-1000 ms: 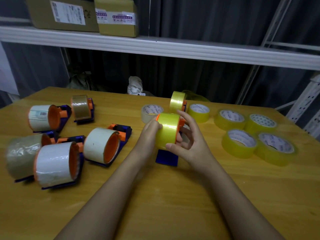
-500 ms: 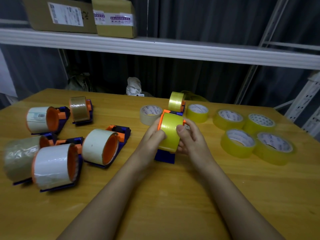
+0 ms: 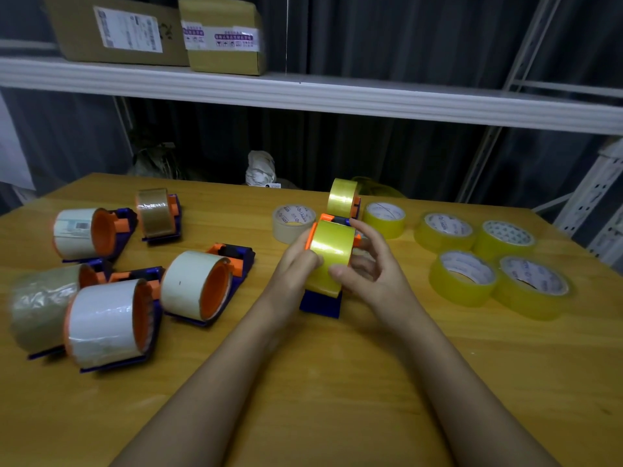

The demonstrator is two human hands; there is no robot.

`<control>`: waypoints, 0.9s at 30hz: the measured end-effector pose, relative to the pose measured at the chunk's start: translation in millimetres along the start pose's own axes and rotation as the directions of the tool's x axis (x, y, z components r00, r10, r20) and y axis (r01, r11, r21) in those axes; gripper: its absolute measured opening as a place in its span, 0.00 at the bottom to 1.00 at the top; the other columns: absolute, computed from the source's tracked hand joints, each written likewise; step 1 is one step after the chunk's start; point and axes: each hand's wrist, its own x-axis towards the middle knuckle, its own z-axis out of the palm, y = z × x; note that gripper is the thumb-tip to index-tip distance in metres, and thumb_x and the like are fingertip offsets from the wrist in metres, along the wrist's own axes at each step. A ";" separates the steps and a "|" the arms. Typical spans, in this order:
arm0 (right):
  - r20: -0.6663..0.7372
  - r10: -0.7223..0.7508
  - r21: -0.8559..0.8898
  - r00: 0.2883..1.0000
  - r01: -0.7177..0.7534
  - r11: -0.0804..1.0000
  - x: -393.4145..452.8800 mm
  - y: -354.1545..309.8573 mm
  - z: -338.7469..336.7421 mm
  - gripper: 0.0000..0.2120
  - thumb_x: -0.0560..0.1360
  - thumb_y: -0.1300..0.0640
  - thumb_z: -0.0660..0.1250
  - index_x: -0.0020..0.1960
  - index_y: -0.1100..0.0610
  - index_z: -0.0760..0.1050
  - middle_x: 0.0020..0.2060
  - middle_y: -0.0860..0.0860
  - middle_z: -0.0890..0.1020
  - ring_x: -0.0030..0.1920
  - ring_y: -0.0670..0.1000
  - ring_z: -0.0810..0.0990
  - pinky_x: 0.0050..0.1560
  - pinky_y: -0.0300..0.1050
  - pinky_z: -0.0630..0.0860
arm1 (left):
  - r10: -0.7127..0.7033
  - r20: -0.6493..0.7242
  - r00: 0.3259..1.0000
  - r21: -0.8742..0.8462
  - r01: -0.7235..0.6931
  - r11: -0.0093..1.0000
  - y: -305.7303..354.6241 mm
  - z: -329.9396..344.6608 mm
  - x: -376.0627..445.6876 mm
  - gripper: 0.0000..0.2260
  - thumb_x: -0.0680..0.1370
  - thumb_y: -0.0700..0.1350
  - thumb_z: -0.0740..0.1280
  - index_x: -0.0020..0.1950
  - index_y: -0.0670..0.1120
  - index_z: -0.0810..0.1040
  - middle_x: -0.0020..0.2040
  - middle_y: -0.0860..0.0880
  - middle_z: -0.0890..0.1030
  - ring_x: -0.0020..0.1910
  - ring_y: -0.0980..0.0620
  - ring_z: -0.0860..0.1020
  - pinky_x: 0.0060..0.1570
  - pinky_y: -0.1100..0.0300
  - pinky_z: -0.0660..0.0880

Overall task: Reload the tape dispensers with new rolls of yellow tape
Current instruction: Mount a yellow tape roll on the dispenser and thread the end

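At the middle of the table (image 3: 337, 382) we see a blue dispenser (image 3: 322, 303) standing on its base with a yellow roll (image 3: 330, 251) mounted on its orange hub. The left hand (image 3: 296, 264) wraps the roll's left side, fingers curled against the orange flange. The right hand (image 3: 371, 271) holds the right side, its thumb pressed on the yellow face and its fingers curled behind the far edge. Both grips close on the roll.

Just beyond it, a second dispenser (image 3: 344, 198) stands at the far side of the table, already carrying yellow tape. A pale roll (image 3: 292, 222) lies flat to its left, and a spare yellow roll (image 3: 384, 219) lies flat to its right. Four more yellow rolls sit flat on the right: two farther ones (image 3: 443, 230) (image 3: 505, 241) and two nearer ones (image 3: 463, 278) (image 3: 532, 288), the nearer pair touching.

On the left lie five dispensers with pale or brownish tape: one (image 3: 84, 232) at the far left, one (image 3: 156, 212) upright beside it, one (image 3: 202, 284) nearest the hands, and two (image 3: 40, 305) (image 3: 108, 321) side by side at the near left.

Above the table a white shelf (image 3: 371, 99) holds two cardboard boxes (image 3: 118, 28) (image 3: 222, 35).
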 end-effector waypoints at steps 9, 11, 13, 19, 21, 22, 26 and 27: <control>0.010 0.064 0.117 0.998 -0.065 0.991 2.0 -0.8 1.4 0.37 0.68 0.45 0.70 0.74 0.46 0.60 0.66 0.53 0.71 0.55 0.47 0.80 0.41 0.39 0.77 | -0.025 0.026 0.999 -0.008 0.025 1.000 0.7 1.0 -1.6 0.21 0.66 0.53 0.60 0.58 0.53 0.74 0.47 0.58 0.83 0.47 0.59 0.80 0.42 0.66 0.75; -0.005 0.010 0.084 1.000 -0.009 0.996 0.5 -0.1 0.7 0.38 0.67 0.50 0.73 0.74 0.47 0.61 0.66 0.53 0.72 0.57 0.46 0.79 0.45 0.38 0.78 | -0.019 0.018 1.000 0.008 0.019 1.000 -1.2 0.3 -1.1 0.20 0.65 0.54 0.60 0.57 0.56 0.76 0.47 0.59 0.83 0.48 0.61 0.79 0.44 0.67 0.74; -0.001 -0.073 0.056 0.997 0.073 0.996 -0.9 0.9 -0.7 0.43 0.67 0.55 0.75 0.76 0.47 0.58 0.68 0.52 0.70 0.64 0.47 0.75 0.54 0.40 0.77 | -0.025 0.001 1.000 0.010 0.025 1.000 -1.3 -0.5 -0.8 0.19 0.65 0.53 0.60 0.55 0.59 0.77 0.49 0.60 0.82 0.51 0.59 0.79 0.48 0.65 0.74; 0.042 0.040 0.142 0.998 -0.045 0.989 0.4 -1.9 -0.5 0.44 0.63 0.44 0.73 0.74 0.43 0.57 0.67 0.51 0.70 0.60 0.47 0.78 0.46 0.38 0.77 | -0.020 -0.001 1.000 -0.010 0.020 1.000 0.3 0.5 -1.6 0.16 0.70 0.45 0.58 0.56 0.51 0.74 0.42 0.60 0.83 0.43 0.63 0.79 0.39 0.69 0.74; 0.033 0.055 0.153 0.998 -0.059 0.987 0.2 -1.0 0.0 0.39 0.65 0.46 0.73 0.72 0.46 0.63 0.63 0.50 0.75 0.56 0.45 0.80 0.45 0.38 0.78 | -0.014 0.001 1.000 -0.014 0.014 1.000 0.2 -0.4 -2.2 0.18 0.68 0.50 0.61 0.56 0.52 0.75 0.43 0.59 0.83 0.44 0.61 0.80 0.41 0.67 0.74; 0.019 0.057 0.153 0.998 -0.059 0.987 -0.2 -2.0 0.8 0.37 0.65 0.46 0.72 0.71 0.47 0.64 0.62 0.49 0.76 0.56 0.44 0.80 0.46 0.39 0.79 | -0.021 0.006 1.000 -0.016 0.021 1.000 0.4 -0.9 -2.0 0.19 0.66 0.52 0.61 0.57 0.52 0.75 0.44 0.58 0.83 0.45 0.61 0.80 0.41 0.67 0.74; -0.017 0.117 0.146 0.993 -0.114 0.983 1.4 -1.4 0.9 0.34 0.67 0.43 0.72 0.70 0.50 0.66 0.53 0.46 0.81 0.50 0.45 0.83 0.45 0.44 0.81 | -0.036 0.027 0.999 -0.014 0.036 0.999 1.1 -0.3 -1.3 0.16 0.69 0.44 0.57 0.56 0.53 0.73 0.42 0.60 0.83 0.42 0.63 0.80 0.38 0.68 0.74; -0.020 0.135 0.142 0.991 -0.131 0.981 1.7 -1.2 0.2 0.33 0.70 0.43 0.71 0.70 0.51 0.66 0.45 0.44 0.82 0.43 0.44 0.82 0.42 0.43 0.81 | -0.033 0.035 0.999 -0.011 0.034 0.999 2.0 1.0 -1.4 0.17 0.70 0.43 0.55 0.55 0.53 0.73 0.41 0.60 0.83 0.41 0.63 0.80 0.38 0.68 0.74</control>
